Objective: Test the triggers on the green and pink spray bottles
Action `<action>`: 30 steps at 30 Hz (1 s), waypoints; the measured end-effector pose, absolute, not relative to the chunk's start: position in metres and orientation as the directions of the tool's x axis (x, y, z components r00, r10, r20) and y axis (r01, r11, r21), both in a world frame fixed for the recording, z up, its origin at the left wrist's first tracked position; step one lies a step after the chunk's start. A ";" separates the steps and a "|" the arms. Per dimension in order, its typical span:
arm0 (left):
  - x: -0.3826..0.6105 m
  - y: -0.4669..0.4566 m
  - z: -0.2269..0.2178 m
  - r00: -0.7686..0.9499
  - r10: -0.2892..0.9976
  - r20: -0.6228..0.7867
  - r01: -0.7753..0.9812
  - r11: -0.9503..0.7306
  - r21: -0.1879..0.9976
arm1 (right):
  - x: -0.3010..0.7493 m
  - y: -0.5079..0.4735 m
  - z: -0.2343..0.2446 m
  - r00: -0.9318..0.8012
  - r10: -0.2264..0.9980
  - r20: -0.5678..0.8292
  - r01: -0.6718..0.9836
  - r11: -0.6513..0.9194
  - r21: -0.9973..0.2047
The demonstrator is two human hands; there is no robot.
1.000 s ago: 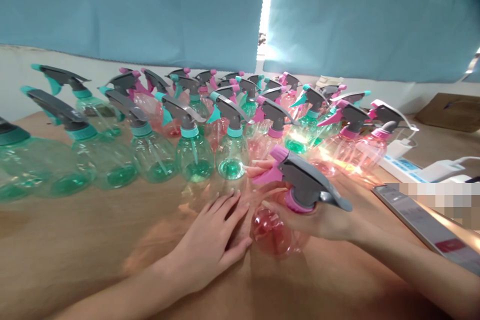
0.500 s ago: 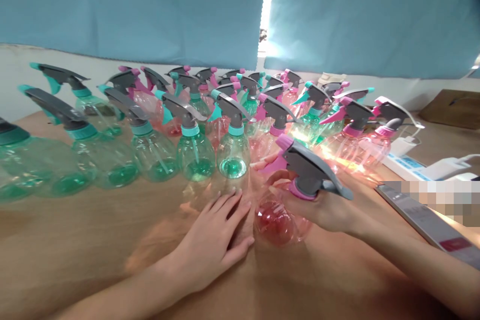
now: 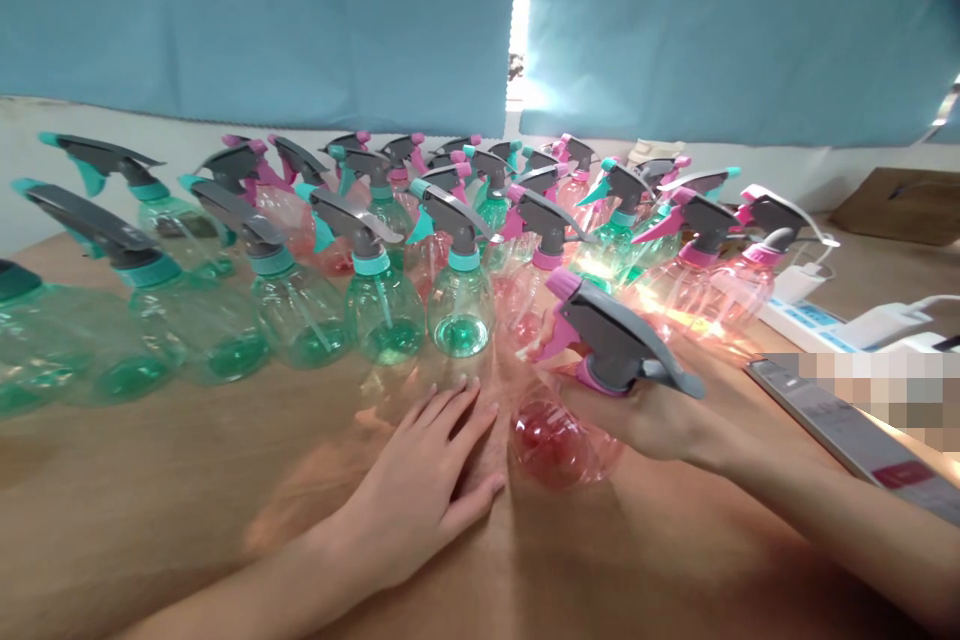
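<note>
Pink spray bottle [image 3: 609, 342] slightly rightward since earlier, snug in grip of right hand [image 3: 641, 425]; left hand [image 3: 416, 475] flat, empty.

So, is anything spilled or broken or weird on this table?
I see no spill or damage. The weird part is a blocky, blurry patch by the phone on the right, hiding whatever is there. The pink spray bottle seems to lean, but the right hand is holding it.
</note>
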State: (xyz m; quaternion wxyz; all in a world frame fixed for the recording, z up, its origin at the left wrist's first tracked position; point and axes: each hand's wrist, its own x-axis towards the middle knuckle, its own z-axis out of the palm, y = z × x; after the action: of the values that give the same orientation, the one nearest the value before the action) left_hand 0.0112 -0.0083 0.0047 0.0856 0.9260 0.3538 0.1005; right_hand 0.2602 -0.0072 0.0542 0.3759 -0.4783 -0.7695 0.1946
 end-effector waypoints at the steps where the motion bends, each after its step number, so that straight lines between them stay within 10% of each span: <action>1: 0.011 -0.008 0.004 0.730 0.671 0.130 0.635 -0.736 0.235 | 0.260 -0.007 0.053 -0.238 0.886 0.397 0.593 0.456 -0.664; 30: 0.012 -0.008 0.004 0.740 0.663 0.117 0.633 -0.744 0.213 | 0.239 -0.005 0.055 -0.166 0.902 0.399 0.338 0.432 -0.836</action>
State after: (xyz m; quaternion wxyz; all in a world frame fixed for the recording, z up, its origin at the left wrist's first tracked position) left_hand 0.0123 -0.0078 0.0036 0.0796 0.9292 0.3486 0.0931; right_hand 0.2390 -0.0053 0.0549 0.4717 -0.4411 -0.7025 0.2990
